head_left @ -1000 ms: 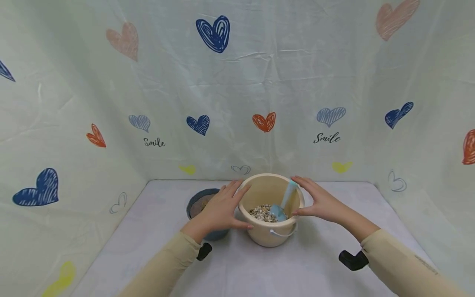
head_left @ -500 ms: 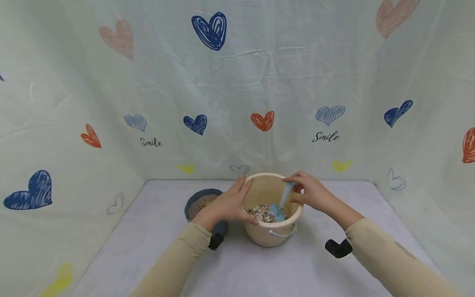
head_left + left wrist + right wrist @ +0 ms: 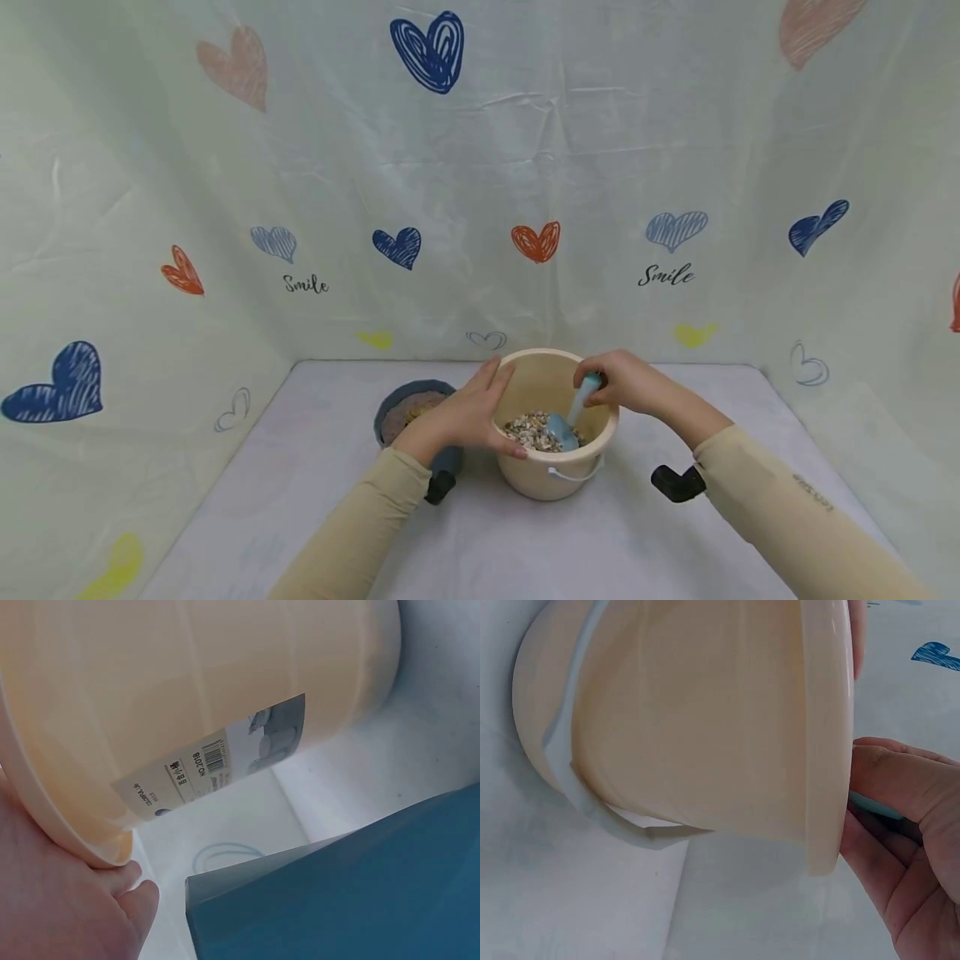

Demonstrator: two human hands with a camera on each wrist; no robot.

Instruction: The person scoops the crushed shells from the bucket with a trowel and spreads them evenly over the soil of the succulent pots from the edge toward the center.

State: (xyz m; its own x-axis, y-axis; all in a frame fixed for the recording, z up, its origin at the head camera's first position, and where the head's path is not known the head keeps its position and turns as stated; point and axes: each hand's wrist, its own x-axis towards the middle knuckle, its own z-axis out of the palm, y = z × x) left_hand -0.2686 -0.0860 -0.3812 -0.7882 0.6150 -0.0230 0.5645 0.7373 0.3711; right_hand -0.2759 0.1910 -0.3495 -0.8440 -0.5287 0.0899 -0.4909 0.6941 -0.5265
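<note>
At my left, the pot point(image 3: 415, 387) stands just beside the bucket, partly hidden behind my left hand point(image 3: 474, 415). That hand was beside the bucket 1 second ago; now its fingers lie spread along the left of the rim, with the thumb at the near edge, touching it without wrapping round it. The bucket point(image 3: 543, 477) stands upright on the table point(image 3: 630, 542), its bail point(image 3: 592, 806) hanging down the near right side. Inside, on the floor of pebbles point(image 3: 527, 431), the scoop point(image 3: 558, 432) leans with its blade down among them and its handle up toward the right rim. The biggest change is here: my right hand point(image 3: 622, 383) was spread at the rim 1 second ago, and 0.5 seconds ago its fingertips were at the handle. Now its fingers curl round the handle near the top. I take this to mean that the scoop is in my control, with my other hand steadying the bucket. The blade looks low in the pebbles, so I judge that no lift has begun.
</note>
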